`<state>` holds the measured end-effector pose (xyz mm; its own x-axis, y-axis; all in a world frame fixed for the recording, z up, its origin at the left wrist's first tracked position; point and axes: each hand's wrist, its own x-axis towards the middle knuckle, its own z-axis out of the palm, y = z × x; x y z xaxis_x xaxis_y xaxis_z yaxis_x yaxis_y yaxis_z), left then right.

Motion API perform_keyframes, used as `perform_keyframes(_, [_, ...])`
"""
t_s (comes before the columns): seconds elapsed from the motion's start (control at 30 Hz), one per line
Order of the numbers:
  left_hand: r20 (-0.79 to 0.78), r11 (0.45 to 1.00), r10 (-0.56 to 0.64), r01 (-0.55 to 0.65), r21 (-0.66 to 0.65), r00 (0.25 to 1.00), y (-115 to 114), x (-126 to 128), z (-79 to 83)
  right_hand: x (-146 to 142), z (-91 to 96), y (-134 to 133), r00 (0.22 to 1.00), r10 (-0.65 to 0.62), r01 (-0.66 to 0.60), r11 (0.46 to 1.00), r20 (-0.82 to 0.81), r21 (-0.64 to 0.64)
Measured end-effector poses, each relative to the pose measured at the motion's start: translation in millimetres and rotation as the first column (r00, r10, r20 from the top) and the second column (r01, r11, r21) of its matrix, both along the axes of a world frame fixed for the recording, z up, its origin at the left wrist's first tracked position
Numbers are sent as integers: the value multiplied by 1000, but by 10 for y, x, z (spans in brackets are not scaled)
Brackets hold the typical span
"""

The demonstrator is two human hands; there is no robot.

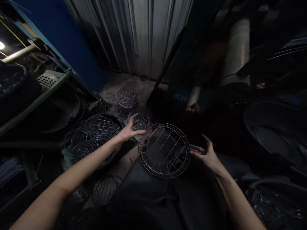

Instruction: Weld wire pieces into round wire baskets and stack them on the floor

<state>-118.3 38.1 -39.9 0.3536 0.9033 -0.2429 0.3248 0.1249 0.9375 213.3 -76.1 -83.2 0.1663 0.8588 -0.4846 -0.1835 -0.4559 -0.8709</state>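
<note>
A round wire grate (165, 150) with a double rim and parallel cross wires lies over the dark-clothed lap (148, 188). My left hand (130, 130) is open off its upper left edge, fingers and thumb spread, with nothing in them. At the right edge, my right hand (207, 155) has its fingertips at the rim and its thumb raised apart; whether they press on the wire I cannot tell. Beyond my left hand, another round wire grate (140, 119) rests low near the floor.
A dark tub (103, 127) heaped with wire grates stands to the left. More round grates (126, 96) lie on the floor before a corrugated metal wall (146, 38). Left is a green metal frame (48, 94); right are dark machinery (237, 54) and a bin of metal pieces (275, 201).
</note>
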Motion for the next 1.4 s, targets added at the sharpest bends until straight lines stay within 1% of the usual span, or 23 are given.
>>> perform_keyframes(0.03, [-44,991,-111,114,70,993,158,96,97,-4,16,9,1000,9,-9,1000,-1,3])
perform_keyframes(0.07, [-99,970,-216,224,89,971,310,211,180,-7,32,18,1000,20,-20,1000,2,6])
perform_keyframes(0.13, [-147,928,-362,370,36,921,572,465,290,-15,64,40,999,42,-42,999,21,14])
perform_keyframes(0.17, [-145,909,-412,416,-4,900,674,585,312,-21,79,50,998,52,-52,998,32,17])
perform_keyframes(0.23, [-139,886,-464,458,-70,875,813,770,302,-34,106,68,997,62,-63,998,50,25])
perform_keyframes(0.33, [-106,868,-495,486,-100,862,894,862,231,-50,152,79,998,61,-62,997,30,44])
perform_keyframes(0.43, [-12,849,-522,517,-110,853,922,793,210,-40,228,77,998,54,-53,996,-15,69])
perform_keyframes(0.53, [8,847,-519,516,-127,855,896,717,283,-4,339,90,996,84,-82,995,-32,65])
perform_keyframes(0.6, [-26,846,-525,519,-118,851,835,705,364,22,416,135,993,119,-119,993,-13,8])
perform_keyframes(0.67, [-48,850,-523,517,-96,851,759,720,447,39,484,223,988,144,-140,986,46,-88])
perform_keyframes(0.73, [-37,864,-502,499,-72,864,695,742,515,45,543,339,975,187,-165,971,120,-174])
perform_keyframes(0.83, [7,877,-479,478,-54,878,648,753,578,43,623,499,935,305,-262,938,182,-227])
perform_keyframes(0.9, [18,874,-482,482,-60,876,646,743,598,39,674,557,908,365,-315,918,205,-241])
perform_keyframes(0.93, [15,872,-486,486,-65,874,650,736,603,37,699,567,901,374,-322,915,218,-242])
perform_keyframes(0.97, [9,870,-488,488,-66,873,656,727,604,34,723,565,900,367,-314,921,236,-232])
perform_keyframes(1.03, [-10,871,-488,487,-66,873,671,712,599,31,772,533,891,316,-278,947,326,-159])
perform_keyframes(1.07, [-16,870,-490,488,-71,871,679,706,593,29,798,509,872,285,-266,958,398,-103])
perform_keyframes(1.13, [-11,866,-495,492,-90,869,692,700,577,21,859,463,801,237,-281,960,550,-4])
perform_keyframes(1.2, [6,864,-495,493,-105,869,694,707,564,3,923,441,710,241,-333,943,662,13])
perform_keyframes(1.27, [18,866,-489,488,-112,872,680,725,562,-18,977,455,633,312,-384,921,709,-62])
perform_keyframes(1.33, [29,865,-485,485,-128,874,652,746,578,-32,1007,493,585,418,-433,886,695,-168])
perform_keyframes(1.37, [38,864,-484,484,-137,874,637,755,591,-36,1011,513,584,465,-455,866,665,-206])
perform_keyframes(1.4, [47,862,-484,485,-144,874,622,761,608,-38,1009,531,603,502,-473,851,621,-228])
